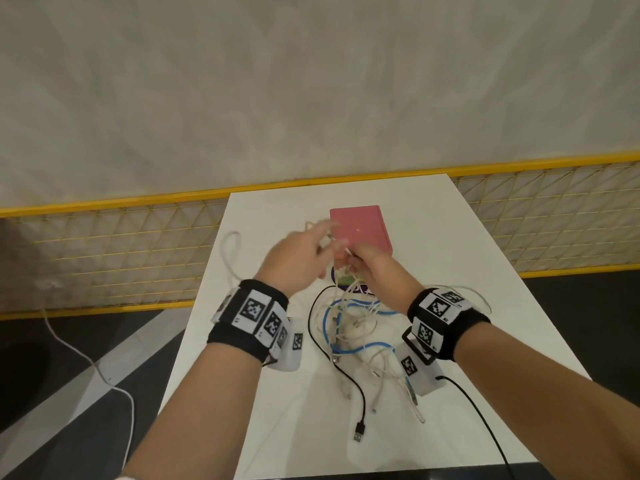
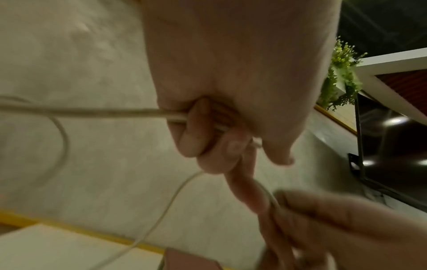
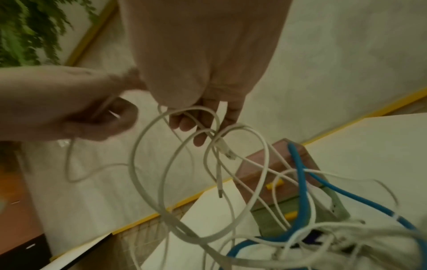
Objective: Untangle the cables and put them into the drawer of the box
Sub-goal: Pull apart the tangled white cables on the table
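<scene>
White cable [image 2: 92, 111] pinched by left hand [image 1: 298, 258] and right hand [image 1: 375, 270] before the pink box [image 1: 360, 226]; tangle [image 1: 353, 327] remains, nothing visibly stowed.

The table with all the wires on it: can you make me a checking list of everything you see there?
Surface: white table, bare around the things.
Job's things: pink box at the far middle; its drawer's state is hard to tell.
Clutter: nothing seen.
Hands: left hand grips a white cable in curled fingers; right hand holds white cable loops.
Cables: tangle of white ones, a blue cable and a black USB cable, still knotted, near the table's middle.
Surroundings: grey wall, yellow mesh fence, green plant.
</scene>
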`<state>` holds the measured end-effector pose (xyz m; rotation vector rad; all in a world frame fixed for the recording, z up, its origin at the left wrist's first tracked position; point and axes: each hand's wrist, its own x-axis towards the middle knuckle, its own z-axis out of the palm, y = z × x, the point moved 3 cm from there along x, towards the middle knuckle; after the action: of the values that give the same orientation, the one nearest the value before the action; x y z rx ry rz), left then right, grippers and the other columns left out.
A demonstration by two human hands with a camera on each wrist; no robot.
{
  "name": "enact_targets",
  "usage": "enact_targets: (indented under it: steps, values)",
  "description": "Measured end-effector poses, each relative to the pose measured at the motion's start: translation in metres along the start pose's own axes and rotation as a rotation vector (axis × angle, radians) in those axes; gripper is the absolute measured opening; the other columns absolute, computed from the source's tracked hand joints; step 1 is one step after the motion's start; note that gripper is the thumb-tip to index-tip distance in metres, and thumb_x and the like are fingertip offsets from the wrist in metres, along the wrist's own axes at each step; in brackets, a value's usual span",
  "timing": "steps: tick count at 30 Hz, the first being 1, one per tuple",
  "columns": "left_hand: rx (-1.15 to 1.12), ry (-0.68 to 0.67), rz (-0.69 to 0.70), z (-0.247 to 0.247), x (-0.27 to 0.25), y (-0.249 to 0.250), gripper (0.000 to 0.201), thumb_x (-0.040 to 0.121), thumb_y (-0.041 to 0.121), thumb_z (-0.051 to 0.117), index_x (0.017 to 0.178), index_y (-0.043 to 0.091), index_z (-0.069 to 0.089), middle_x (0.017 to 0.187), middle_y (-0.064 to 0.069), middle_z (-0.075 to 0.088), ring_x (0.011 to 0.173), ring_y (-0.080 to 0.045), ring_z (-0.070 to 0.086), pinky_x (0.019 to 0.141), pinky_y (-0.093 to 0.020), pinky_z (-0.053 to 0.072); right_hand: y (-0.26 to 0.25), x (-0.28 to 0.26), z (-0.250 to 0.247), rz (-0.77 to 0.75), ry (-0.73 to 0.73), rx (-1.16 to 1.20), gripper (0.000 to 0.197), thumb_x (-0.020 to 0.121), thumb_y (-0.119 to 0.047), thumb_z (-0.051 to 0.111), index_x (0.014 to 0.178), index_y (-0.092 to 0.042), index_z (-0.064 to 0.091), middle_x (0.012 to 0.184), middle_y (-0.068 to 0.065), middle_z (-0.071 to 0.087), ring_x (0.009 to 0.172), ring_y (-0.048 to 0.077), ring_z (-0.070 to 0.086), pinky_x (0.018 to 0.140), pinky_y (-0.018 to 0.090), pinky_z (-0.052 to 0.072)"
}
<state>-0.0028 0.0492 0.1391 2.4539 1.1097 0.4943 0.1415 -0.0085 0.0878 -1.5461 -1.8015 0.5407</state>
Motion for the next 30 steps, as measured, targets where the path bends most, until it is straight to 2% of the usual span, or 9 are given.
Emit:
enact_targets:
  steps: [3,10,15,19,22,24,27,29,30]
  values:
    - [0.074,0.014,-0.009,0.007,0.001,-0.005,0.026,0.097,0.051,0.043,0.095,0.027,0.054,0.060,0.002,0.066,0.066,-0.017,0.063,0.070,-0.037,0.053,0.003,0.002,0.001,-0.059,-0.009,-0.055,0.010,0.097,-0.011,0.044,0.098,-0.015,0.053,0.090,-0.006,0.054,0.081,0.008,0.053,0.073,0.023,0.043]
    - [0.016,0.104,-0.008,-0.002,-0.008,-0.012,0.019,0.098,0.043,0.046,0.093,0.028,0.056,0.066,0.006,0.066,0.054,-0.008,0.051,0.057,-0.029,0.042,0.020,0.007,-0.005,-0.022,0.044,-0.281,0.015,0.093,-0.021,0.054,0.104,-0.011,0.058,0.102,0.004,0.054,0.090,0.026,0.058,0.075,0.041,0.048]
    - [0.014,0.089,0.023,0.002,-0.010,-0.015,0.019,0.097,0.045,0.047,0.096,0.028,0.058,0.065,0.006,0.064,0.055,-0.006,0.051,0.058,-0.029,0.041,-0.013,0.019,-0.012,-0.159,0.036,-0.044,0.016,0.088,-0.025,0.064,0.103,-0.019,0.063,0.099,-0.006,0.049,0.086,0.016,0.058,0.078,0.023,0.049]
    - [0.113,0.149,-0.005,-0.004,-0.015,-0.021,0.022,0.096,0.049,0.048,0.109,0.034,0.057,0.067,0.003,0.066,0.065,-0.016,0.061,0.061,-0.032,0.046,-0.027,0.030,-0.016,-0.057,-0.112,0.028,0.006,0.091,-0.016,0.060,0.091,-0.012,0.064,0.083,-0.007,0.057,0.067,0.015,0.067,0.066,0.028,0.054]
    - [0.130,0.233,-0.101,-0.010,-0.024,-0.036,0.038,0.093,0.053,0.049,0.129,0.038,0.045,0.067,0.005,0.063,0.072,-0.018,0.063,0.062,-0.031,0.046,-0.025,0.048,-0.013,-0.065,-0.191,-0.132,0.010,0.090,-0.010,0.058,0.092,-0.006,0.067,0.088,0.004,0.062,0.076,0.018,0.066,0.072,0.029,0.050]
    - [0.127,0.270,-0.148,-0.013,-0.031,-0.045,0.039,0.094,0.052,0.048,0.130,0.038,0.041,0.061,0.009,0.055,0.065,-0.015,0.057,0.057,-0.028,0.038,-0.026,0.069,-0.014,-0.123,-0.110,-0.194,0.013,0.089,-0.006,0.057,0.097,-0.003,0.067,0.098,0.011,0.062,0.090,0.025,0.062,0.082,0.031,0.046]
    - [0.111,0.297,-0.153,-0.014,-0.038,-0.051,0.035,0.095,0.043,0.048,0.128,0.034,0.044,0.064,0.010,0.049,0.065,-0.012,0.052,0.055,-0.028,0.036,-0.028,0.102,-0.012,-0.132,-0.086,-0.156,0.050,0.089,0.006,0.050,0.136,-0.011,0.047,0.147,0.009,0.041,0.130,0.021,0.045,0.109,0.032,0.036]
    - [0.048,0.294,-0.167,-0.012,-0.041,-0.053,0.032,0.097,0.036,0.047,0.129,0.031,0.046,0.073,0.007,0.052,0.075,-0.015,0.055,0.063,-0.031,0.042,-0.019,0.114,-0.009,0.017,-0.148,-0.163,0.076,0.088,0.010,0.045,0.151,-0.021,0.015,0.160,0.000,0.011,0.139,0.019,0.033,0.112,0.035,0.035]
    - [0.000,0.292,-0.178,-0.010,-0.042,-0.054,0.031,0.098,0.032,0.046,0.129,0.029,0.048,0.078,0.005,0.054,0.080,-0.016,0.055,0.067,-0.032,0.044,-0.012,0.115,-0.009,0.089,-0.130,-0.213,0.075,0.088,0.008,0.044,0.151,-0.021,0.014,0.160,0.002,0.014,0.137,0.022,0.038,0.107,0.035,0.040]
